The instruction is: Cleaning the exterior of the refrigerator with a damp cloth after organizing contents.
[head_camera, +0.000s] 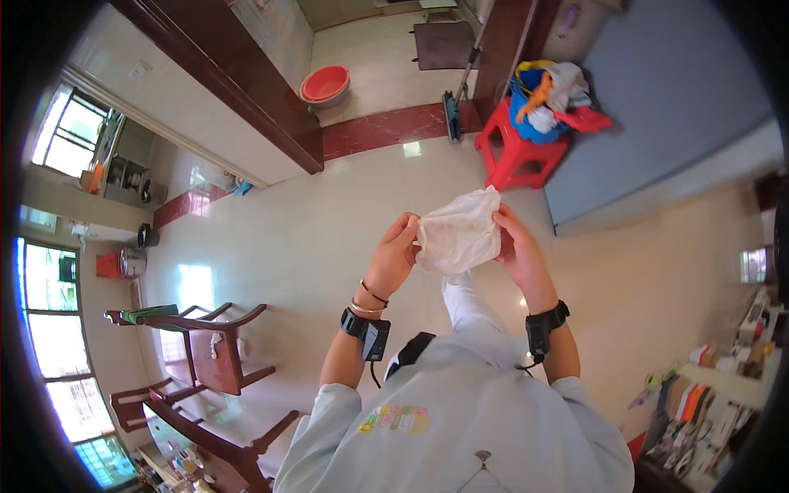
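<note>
A thin white cloth or tissue (pixel 459 233), creased and slightly stained, is stretched out in front of me above the tiled floor. My left hand (pixel 397 249) pinches its left edge between thumb and fingers. On the opposite side, my right hand (pixel 516 243) grips the right edge, with its fingers partly behind the material. Each wrist wears a black strapped device, and the left one also has bracelets. Whether the piece is cloth or paper I cannot tell.
A red plastic stool (pixel 524 154) ahead to the right holds a blue basin (pixel 533 126) heaped with things. A squeegee mop (pixel 453 114) leans by the doorway. Red basins (pixel 325 83) sit beyond the threshold. Wooden chairs (pixel 216 351) stand at left, a grey panel (pixel 666 111) at right.
</note>
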`<state>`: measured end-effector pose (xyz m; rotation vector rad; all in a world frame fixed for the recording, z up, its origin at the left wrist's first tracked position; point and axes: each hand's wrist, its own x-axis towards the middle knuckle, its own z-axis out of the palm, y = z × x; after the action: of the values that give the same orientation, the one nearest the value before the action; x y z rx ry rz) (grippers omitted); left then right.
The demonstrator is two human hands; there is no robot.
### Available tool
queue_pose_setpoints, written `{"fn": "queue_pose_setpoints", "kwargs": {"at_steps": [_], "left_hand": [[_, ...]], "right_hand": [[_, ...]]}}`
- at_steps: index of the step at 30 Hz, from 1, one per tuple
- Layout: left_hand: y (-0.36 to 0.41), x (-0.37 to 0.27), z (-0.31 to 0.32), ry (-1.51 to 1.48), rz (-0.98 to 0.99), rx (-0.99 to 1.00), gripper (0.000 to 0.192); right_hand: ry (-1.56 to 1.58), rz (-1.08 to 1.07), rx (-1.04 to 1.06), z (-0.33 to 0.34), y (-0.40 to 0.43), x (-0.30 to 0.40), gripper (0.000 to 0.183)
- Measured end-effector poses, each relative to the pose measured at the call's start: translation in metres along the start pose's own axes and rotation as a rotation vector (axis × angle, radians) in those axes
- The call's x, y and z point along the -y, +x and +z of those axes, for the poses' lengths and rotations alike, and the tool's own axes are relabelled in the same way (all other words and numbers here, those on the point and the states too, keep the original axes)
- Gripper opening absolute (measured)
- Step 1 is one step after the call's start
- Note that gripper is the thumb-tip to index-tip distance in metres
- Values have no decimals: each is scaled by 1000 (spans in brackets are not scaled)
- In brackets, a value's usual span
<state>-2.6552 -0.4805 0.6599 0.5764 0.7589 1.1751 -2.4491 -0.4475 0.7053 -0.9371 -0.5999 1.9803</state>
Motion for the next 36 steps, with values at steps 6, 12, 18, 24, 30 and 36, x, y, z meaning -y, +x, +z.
{"fn": "queue_pose_setpoints", "kwargs": {"at_steps": [6, 12, 18, 24, 30, 36], "left_hand": [[93, -64, -41, -134, 79, -196, 17], [171, -112, -106, -297, 168, -307, 28], [275, -181, -169, -530, 312, -339, 36], [437, -283, -215, -373, 316, -283, 44], [610, -367, -275, -321, 189, -95, 41], [788, -456, -336, -506, 249, -87, 37]], "right_hand": [[-34, 192, 175, 39, 161, 41, 37], [-115, 453, 489, 73, 315, 50, 39], [-103, 514, 538, 140, 477, 81, 38], [1, 533, 558, 170, 636, 143, 40], [-176, 388, 384, 159, 774, 226, 37], [-132, 337, 165, 92, 959, 301, 37]]}}
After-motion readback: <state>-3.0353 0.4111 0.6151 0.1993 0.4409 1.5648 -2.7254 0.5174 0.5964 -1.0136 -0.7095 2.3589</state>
